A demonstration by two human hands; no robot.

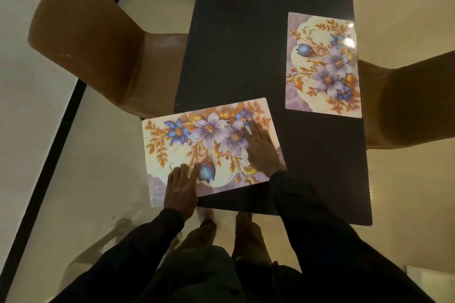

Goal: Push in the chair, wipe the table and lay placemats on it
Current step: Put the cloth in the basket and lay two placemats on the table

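Near placemat (197,145), overhanging the bench (246,32), lies under flat-fingered left grip (181,189) and right grip (262,149); far placemat (322,66) already laid.

Dim warm light; glare on far placemat (349,40); edges warped.

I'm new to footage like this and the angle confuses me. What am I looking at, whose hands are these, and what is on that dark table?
There is no machine here. A person wears one camera on the head, so this single picture looks down past their dark sleeves and legs. The left hand and right hand both lie flat on the near placemat, a flowered mat that sits askew and overhangs the left edge of the black table. Nothing is gripped; the fingers only rest on top. A second placemat lies along the table's right side. A brown chair stands at the left, another chair at the right.
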